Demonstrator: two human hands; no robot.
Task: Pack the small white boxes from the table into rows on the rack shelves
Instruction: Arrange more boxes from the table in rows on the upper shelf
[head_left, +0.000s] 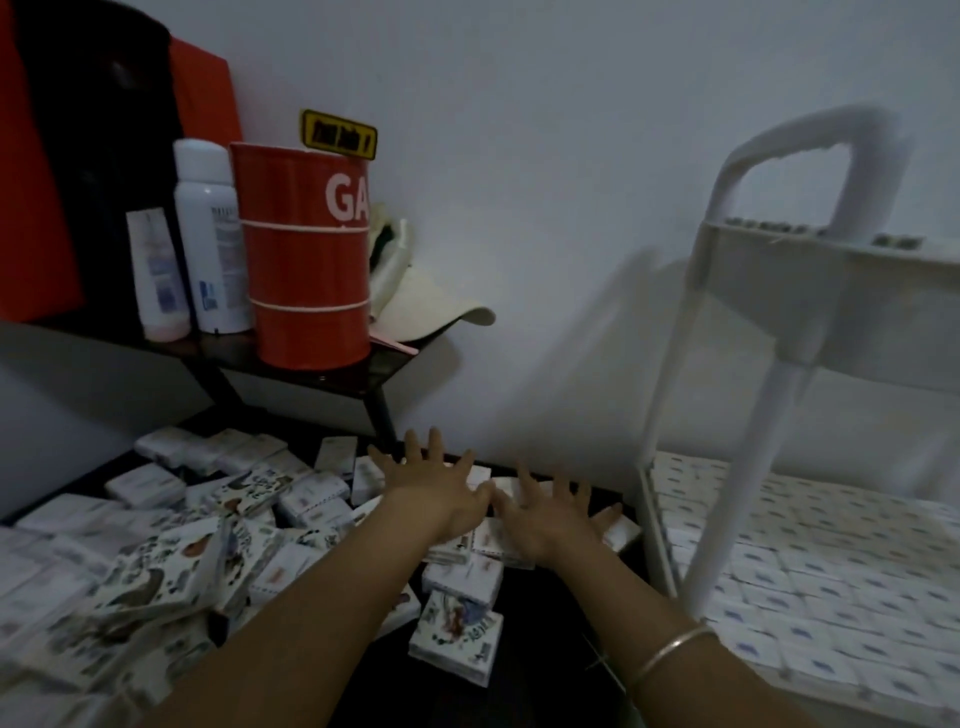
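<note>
Several small white boxes (311, 501), some with printed patterns, lie in a loose heap on the dark table (540, 597). My left hand (434, 480) reaches over the far part of the heap with fingers spread and straight. Beside it, my right hand (550, 512) is spread the same way over white boxes near the table's right edge. Neither hand holds anything. The white rack (727, 364) stands to the right. Its lower shelf (810, 582) is packed with rows of white boxes.
A small dark shelf (322, 371) stands over the back of the table. It carries a red drum-shaped tin (306, 260), a white spray can (210, 234), a white tube (156, 275) and a cream cap (431, 309). The rack's upper shelf (831, 260) sits at right.
</note>
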